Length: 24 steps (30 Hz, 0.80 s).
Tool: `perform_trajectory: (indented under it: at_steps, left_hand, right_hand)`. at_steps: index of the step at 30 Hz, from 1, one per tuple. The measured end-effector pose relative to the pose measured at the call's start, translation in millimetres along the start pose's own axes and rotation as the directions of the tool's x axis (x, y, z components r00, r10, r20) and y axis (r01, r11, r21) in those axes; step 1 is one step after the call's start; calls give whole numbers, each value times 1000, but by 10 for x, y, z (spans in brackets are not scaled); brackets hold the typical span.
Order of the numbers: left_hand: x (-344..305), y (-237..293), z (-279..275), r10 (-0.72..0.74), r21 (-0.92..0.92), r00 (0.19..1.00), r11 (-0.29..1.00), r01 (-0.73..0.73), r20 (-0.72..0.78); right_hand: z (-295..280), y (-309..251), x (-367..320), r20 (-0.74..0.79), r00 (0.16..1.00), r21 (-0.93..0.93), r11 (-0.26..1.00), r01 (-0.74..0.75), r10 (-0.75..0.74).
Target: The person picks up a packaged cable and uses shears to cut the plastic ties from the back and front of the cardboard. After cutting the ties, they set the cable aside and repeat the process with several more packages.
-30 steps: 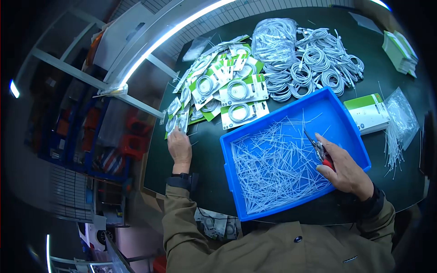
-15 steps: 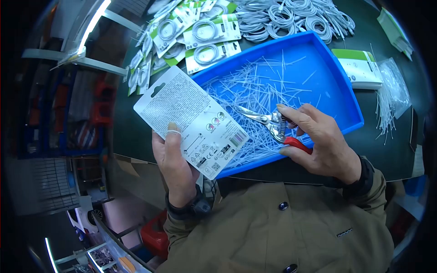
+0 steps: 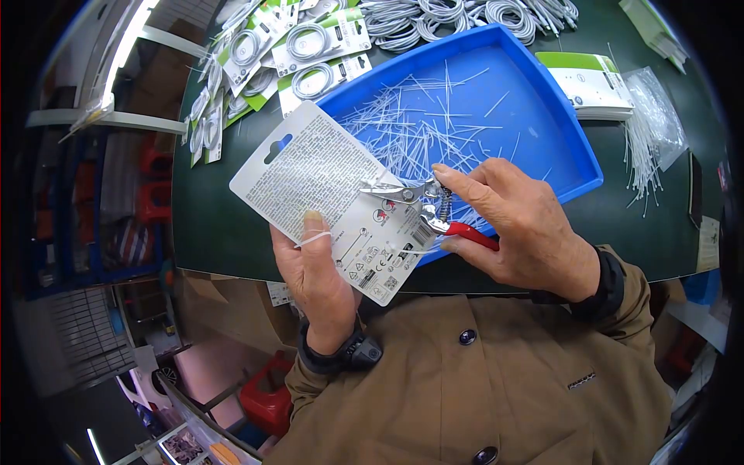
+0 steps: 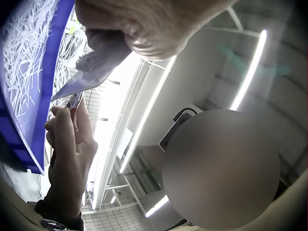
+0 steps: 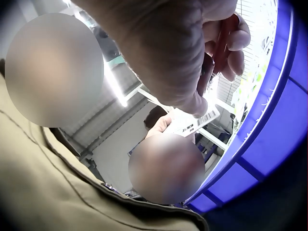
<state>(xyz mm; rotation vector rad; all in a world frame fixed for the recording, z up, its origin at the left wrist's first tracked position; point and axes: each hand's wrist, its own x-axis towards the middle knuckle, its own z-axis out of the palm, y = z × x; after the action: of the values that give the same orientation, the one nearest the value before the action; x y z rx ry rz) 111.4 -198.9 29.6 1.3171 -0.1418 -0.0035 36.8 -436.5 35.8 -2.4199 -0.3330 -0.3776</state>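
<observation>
My left hand holds a white printed card by its lower left edge, thumb on top, its back facing up. A thin white tie lies by the thumb, and another white strip sticks out near the card's right side. My right hand grips the pliers, red-handled with a spring; their silver tips lie over the card's right part. In the left wrist view the card is seen edge-on above the right hand. The right wrist view shows the red handle in the fingers.
A blue tray of loose white ties is just beyond the hands. Packaged cables lie at the back left, coiled cables at the back. Right of the tray are stacked cards and a plastic bag.
My left hand has left the pile of packs and come back holding a card. The right hand has moved left and closer, bringing the pliers over the card. The camera view has shifted.
</observation>
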Motion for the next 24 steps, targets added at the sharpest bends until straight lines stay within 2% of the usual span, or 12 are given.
perform_trajectory:
  at_steps: [5,9,14,16,19,21,24]
  left_hand:
    - [-37,-73,146,11,-76,1000,997,-11,-1]
    - [-137,-166,266,12,-102,1000,995,-10,21]
    - [-181,-275,415,-111,-111,991,987,118,70]
    - [-183,-266,414,-194,-107,971,972,209,141]
    - [-190,-336,432,-204,-75,967,973,217,152]
    - [-178,-356,444,-222,-98,962,966,239,159]
    - [-188,-351,514,-205,-56,971,976,213,119]
  right_hand:
    - [38,-64,-65,-61,998,-115,993,9,-16]
    - [38,-127,-239,-44,995,-70,993,-91,88]
    - [53,-138,-470,-52,977,-32,978,-208,206]
    - [73,-93,-573,-46,969,8,970,-244,244]
    - [37,-60,-651,2,960,105,954,-280,281]
    - [-68,-84,-627,52,960,226,934,-278,274]
    - [-75,-88,-590,52,979,264,943,-205,198]
